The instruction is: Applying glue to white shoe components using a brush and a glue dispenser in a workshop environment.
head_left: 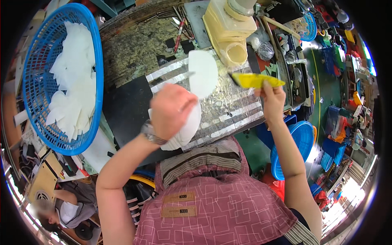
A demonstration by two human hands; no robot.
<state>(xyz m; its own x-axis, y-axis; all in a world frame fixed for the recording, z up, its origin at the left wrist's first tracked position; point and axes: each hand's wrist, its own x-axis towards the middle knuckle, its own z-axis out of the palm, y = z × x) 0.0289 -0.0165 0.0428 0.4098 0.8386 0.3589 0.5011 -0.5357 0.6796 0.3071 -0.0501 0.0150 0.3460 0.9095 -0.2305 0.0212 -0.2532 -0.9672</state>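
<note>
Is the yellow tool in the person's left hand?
No, the right hand holds the yellow tool near its right end.

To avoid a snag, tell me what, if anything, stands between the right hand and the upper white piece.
Only the yellow tool that the right hand holds; past it, stained board shows up to the upper white piece.

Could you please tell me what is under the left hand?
A stack of white sheets lies partly under the left hand, its right and lower edges showing. The hand covers part of it; whether they touch, I cannot tell.
</note>
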